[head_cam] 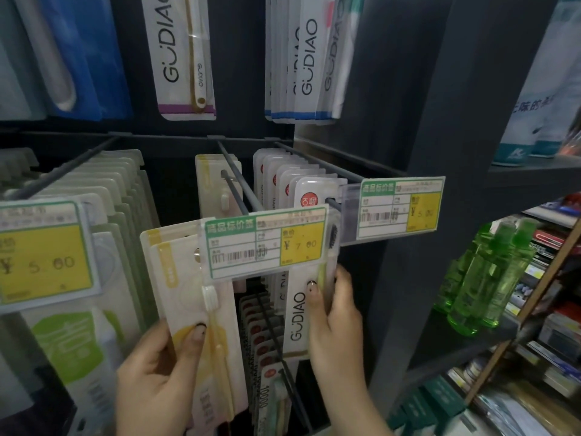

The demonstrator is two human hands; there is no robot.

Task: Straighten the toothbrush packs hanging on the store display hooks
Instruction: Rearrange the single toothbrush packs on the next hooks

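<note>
A: What are the packs made of?

B: Flat, glossy card-and-plastic sleeves with rounded corners. The yellow toothbrush pack (201, 313) shows a pale brush with white bristles under clear film. The white GUDIAO pack (298, 313) beside it has dark lettering running up its face.

A: And the hands?

B: The left hand (157, 369) grips the yellow pack low down, thumb curled across its front, fingers behind. The right hand (338, 322) pinches the white GUDIAO pack by its right edge, thumb on the front. Both packs hang at the front of the display, just behind the price tag (267, 243), a clear plastic holder with a green-edged label and a yellow square reading 7.00.

A: What is the display itself?

B: A dark grey panel with thin metal hooks (235, 180) jutting forward. One yellow pack sits far back on the middle hook. To the right, a row of white packs with red dots (292, 180) fills its hook behind a second tag (401, 209). To the left, green packs (119, 190) are stacked tightly.

A: And around it?

B: Store shelving on the right, holding translucent green bottles (484, 278) and boxed goods below.
</note>
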